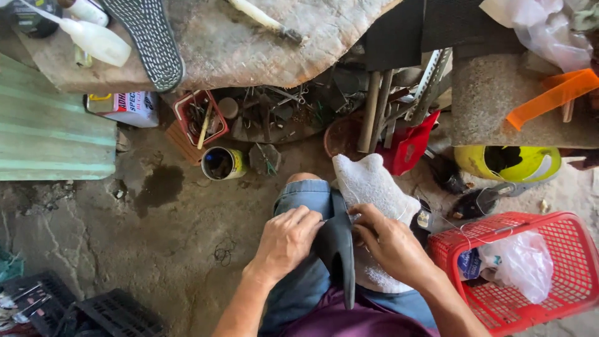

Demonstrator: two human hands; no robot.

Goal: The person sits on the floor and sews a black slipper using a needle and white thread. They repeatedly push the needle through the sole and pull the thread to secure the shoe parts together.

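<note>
hands working a black shoe piece on the lap

both hands pinch a black shoe piece [337,249] over a white cloth [374,187] on the knee. left hand [286,240] curls shut on its edge; right hand [387,240] grips the other side, fingers narrow. it looks like mid-repair; steady holding comes next. beyond sit a red basket [561,231], a tin can [219,163], and a workbench [262,50].
</note>
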